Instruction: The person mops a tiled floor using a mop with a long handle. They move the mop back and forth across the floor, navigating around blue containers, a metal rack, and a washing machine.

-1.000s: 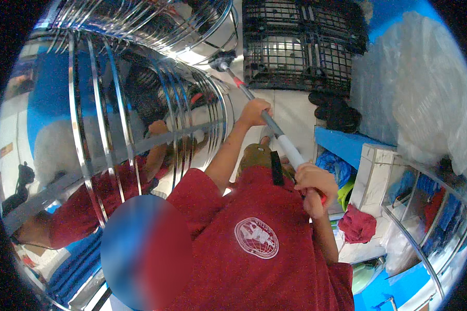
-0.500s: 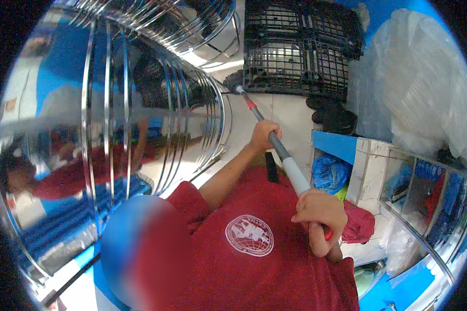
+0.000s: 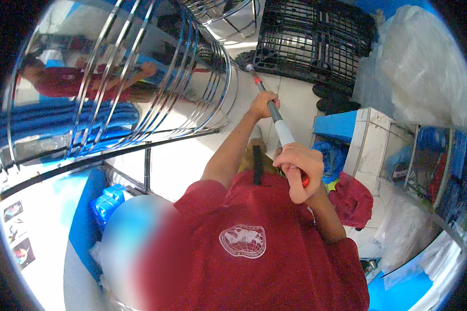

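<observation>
Both hands are closed around the long handle of a mop point(image 3: 284, 133), which slants away from me toward the far floor. My left hand point(image 3: 264, 105) wraps the grey part of the shaft, farther along it. Close to my chest, my right hand point(image 3: 300, 170) grips the top end, where a bit of red shows below the fingers. A red collar sits lower on the shaft. The dark, fuzzy mop head point(image 3: 245, 58) lies on the floor beside the corner of a black plastic pallet point(image 3: 316, 39); part of it is hard to make out.
Curved chrome rails point(image 3: 132, 67) and a reflective panel stand close on my left. Dark shoes point(image 3: 331, 103) lie beside the pallet. On the right are large clear plastic wrapping point(image 3: 425, 67), a low cabinet point(image 3: 366, 137), a blue bag point(image 3: 327, 160) and a dark red cloth point(image 3: 352, 199).
Both hands have moved forward with the mop, the right hand most, up and leftward in view. The mop head stays near the pallet's corner. The view has turned, showing more floor at left.
</observation>
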